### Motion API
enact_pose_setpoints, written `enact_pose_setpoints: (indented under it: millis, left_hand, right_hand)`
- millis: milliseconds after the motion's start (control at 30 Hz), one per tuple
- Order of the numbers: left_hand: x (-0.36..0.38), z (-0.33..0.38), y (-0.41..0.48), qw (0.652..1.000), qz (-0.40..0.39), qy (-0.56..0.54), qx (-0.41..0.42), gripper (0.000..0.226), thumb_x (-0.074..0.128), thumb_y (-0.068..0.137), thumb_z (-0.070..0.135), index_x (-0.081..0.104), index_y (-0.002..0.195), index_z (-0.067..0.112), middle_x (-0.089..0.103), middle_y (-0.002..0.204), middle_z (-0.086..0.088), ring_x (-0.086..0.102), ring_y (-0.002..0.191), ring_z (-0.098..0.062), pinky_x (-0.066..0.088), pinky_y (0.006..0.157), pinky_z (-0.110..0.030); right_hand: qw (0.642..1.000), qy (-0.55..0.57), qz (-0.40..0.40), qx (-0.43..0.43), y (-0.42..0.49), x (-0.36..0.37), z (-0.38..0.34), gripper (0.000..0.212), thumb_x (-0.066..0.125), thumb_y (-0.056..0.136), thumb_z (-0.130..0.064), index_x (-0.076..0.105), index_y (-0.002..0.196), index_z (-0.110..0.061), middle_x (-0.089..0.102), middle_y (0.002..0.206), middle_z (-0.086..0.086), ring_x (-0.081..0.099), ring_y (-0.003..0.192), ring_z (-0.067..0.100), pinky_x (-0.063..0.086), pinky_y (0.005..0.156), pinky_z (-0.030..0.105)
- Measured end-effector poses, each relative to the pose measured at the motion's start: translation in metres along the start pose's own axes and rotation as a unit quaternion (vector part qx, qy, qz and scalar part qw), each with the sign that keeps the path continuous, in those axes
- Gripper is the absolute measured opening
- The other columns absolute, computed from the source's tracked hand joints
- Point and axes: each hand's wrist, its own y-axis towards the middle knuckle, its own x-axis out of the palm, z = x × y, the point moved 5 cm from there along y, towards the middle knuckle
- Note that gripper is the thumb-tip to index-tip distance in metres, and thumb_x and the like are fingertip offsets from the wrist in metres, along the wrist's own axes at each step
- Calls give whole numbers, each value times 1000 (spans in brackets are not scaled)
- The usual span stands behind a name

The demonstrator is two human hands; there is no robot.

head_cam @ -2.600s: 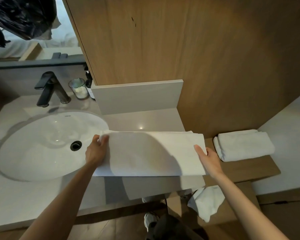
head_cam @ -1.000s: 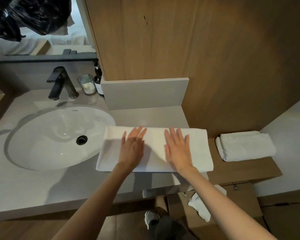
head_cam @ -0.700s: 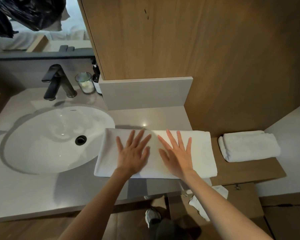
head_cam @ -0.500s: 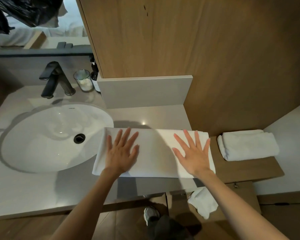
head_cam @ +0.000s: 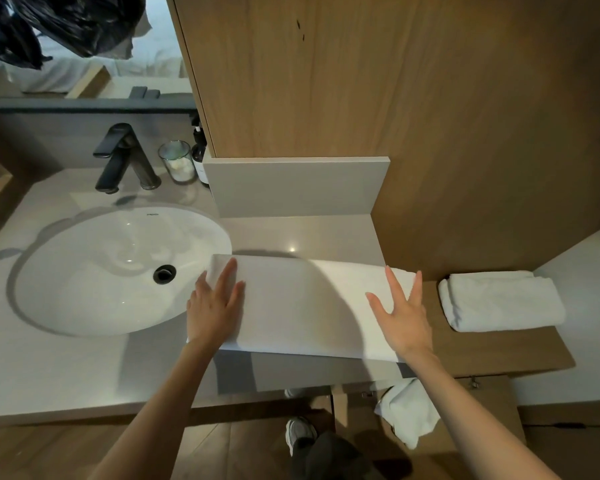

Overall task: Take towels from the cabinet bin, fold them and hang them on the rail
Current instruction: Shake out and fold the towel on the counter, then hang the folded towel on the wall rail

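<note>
The left hand [head_cam: 215, 306] is laid flat on the left end of a folded white towel [head_cam: 302, 303], fingers straight and held close together, nothing being gripped. The right hand [head_cam: 404, 320] is laid flat on the right end of the same towel, fingers straight and spread, the thumb pointed inward, and nothing is gripped by it either. Both forearms are stretched forward from the bottom of the view, well apart, with the towel's bare middle left between the hands. The towel is spread as a long band across the grey countertop [head_cam: 66, 368]; its left end is laid over the right rim of the white sink [head_cam: 84, 299], and its right end reaches the edge of a wooden shelf [head_cam: 492, 348]. A second folded towel [head_cam: 499, 299] is set on that shelf, just beside the right hand but apart from it. Behind the towel a grey upstand [head_cam: 295, 185] is fixed below a wooden cabinet wall [head_cam: 361, 81]. A black drain [head_cam: 164, 273] is seen in the sink, and a dark tap [head_cam: 118, 157], a glass jar [head_cam: 178, 161] and a dark bottle [head_cam: 199, 157] are lined up behind it. A black plastic bag [head_cam: 66, 19] is seen at the upper left. Below the counter edge a crumpled white cloth [head_cam: 409, 414] is partly hidden by the right forearm, and a shoe [head_cam: 300, 433] is seen on the floor.
</note>
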Motion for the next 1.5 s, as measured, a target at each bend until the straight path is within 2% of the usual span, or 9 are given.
enact_pose_setpoints:
  millis: [100, 233, 367, 700, 900, 1067, 1233, 1400, 1500]
  left_hand:
    - [1, -6, 8, 999, 2, -36, -10, 51, 35, 96, 55, 26, 146, 48, 50, 117, -20, 52, 105, -40, 39, 96, -49]
    - [-2, -14, 12, 994, 25, -103, -24, 50, 47, 96, 49, 33, 144, 46, 56, 112, -16, 48, 107, -38, 33, 98, -47]
    - [-12, -11, 14, 987, 42, -156, 16, 48, 56, 95, 30, 43, 141, 39, 60, 108, -17, 51, 106, -38, 36, 93, -44]
    - [-34, -10, -28, 952, 65, -292, 61, 46, 55, 97, 17, 46, 139, 33, 47, 144, 4, 42, 130, -24, 29, 114, -43]
    - [-51, 8, -74, 923, 36, -380, 46, 69, 53, 95, -1, 22, 152, 19, 24, 157, 1, 25, 142, -17, 21, 101, -10]
    - [-63, 40, -99, 939, -36, -335, 68, 82, 60, 92, 4, 9, 154, 17, 25, 157, -11, 27, 142, -29, 27, 110, -34]
    - [-105, 129, -133, 944, -59, -244, 212, 97, 67, 78, 57, 3, 150, 44, -4, 162, -2, -5, 149, -24, 12, 117, -53]
    - [-158, 240, -186, 844, -147, -359, 370, 93, 70, 75, 58, 19, 150, 39, 40, 143, 25, 37, 135, -1, 34, 109, -29]
    - [-177, 286, -211, 835, -162, -367, 376, 50, 74, 81, 42, 54, 126, 32, 63, 117, 21, 61, 106, 1, 48, 85, -19]
  right_hand:
    - [998, 53, 9, 25, 0, 1, 5, 68, 31, 82, -81, 4, 141, -63, 19, 157, 4, 43, 131, 34, 51, 94, 47]
    - [994, 97, 21, 45, -3, -1, 5, 67, 41, 85, -73, 15, 145, -56, 27, 144, 6, 54, 102, 24, 51, 77, 32]
    - [989, 137, 38, 37, -9, -7, 5, 65, 53, 88, -61, 27, 146, -47, 28, 146, 8, 49, 118, 30, 44, 81, 31]
    - [967, 211, 126, -70, -54, -56, -2, 58, 63, 90, -45, 39, 143, -40, 49, 141, -11, 44, 121, 6, 44, 101, 36]
    - [943, 177, 206, -191, -116, -143, -47, 48, 60, 92, -45, 45, 138, -41, 46, 134, -25, 43, 112, -9, 33, 90, 12]
    - [912, 125, 257, -295, -169, -219, -92, 45, 61, 91, -46, 47, 134, -41, 54, 128, -15, 50, 107, -2, 35, 91, 10]
    - [892, 7, 234, -386, -211, -265, -127, 47, 64, 91, -41, 47, 135, -35, 59, 114, -1, 54, 97, 9, 48, 86, 19]
    - [876, -90, 220, -419, -239, -305, -136, 50, 68, 88, -34, 52, 134, -32, 62, 115, 2, 60, 97, 18, 54, 85, 29]
    - [870, -101, 238, -421, -253, -339, -125, 49, 70, 86, -34, 53, 133, -33, 64, 120, 0, 61, 101, 17, 53, 89, 28]
